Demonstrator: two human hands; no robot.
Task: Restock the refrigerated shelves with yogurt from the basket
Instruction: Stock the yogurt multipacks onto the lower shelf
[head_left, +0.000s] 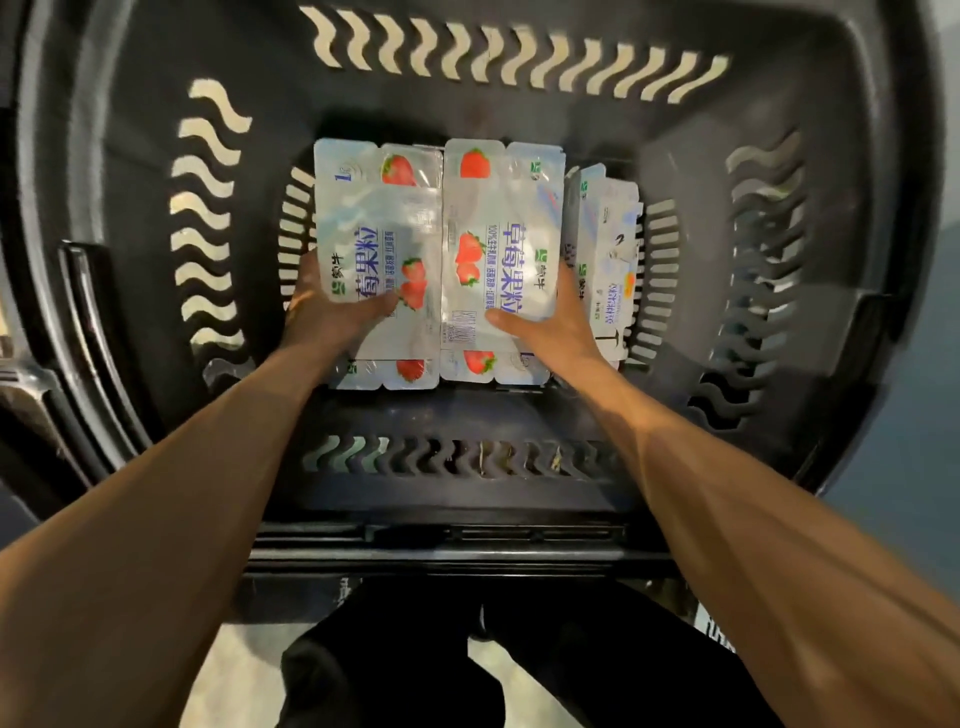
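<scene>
At the bottom of the basket (467, 493), the left hand (332, 312) grips the left yogurt pack (379, 228) by its nine-o'clock edge and the right hand (550, 322) grips the right yogurt pack (501, 218) by its three-o'clock edge, thumbs on top, seemingly to lift both out flat together.

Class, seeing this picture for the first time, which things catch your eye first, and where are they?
Two strawberry yogurt packs, the left pack and the right pack, lie flat side by side at the bottom of the black basket. The left hand grips the left pack's outer edge, the right hand the right pack's. A third pack stands on edge beside the right one.
</scene>
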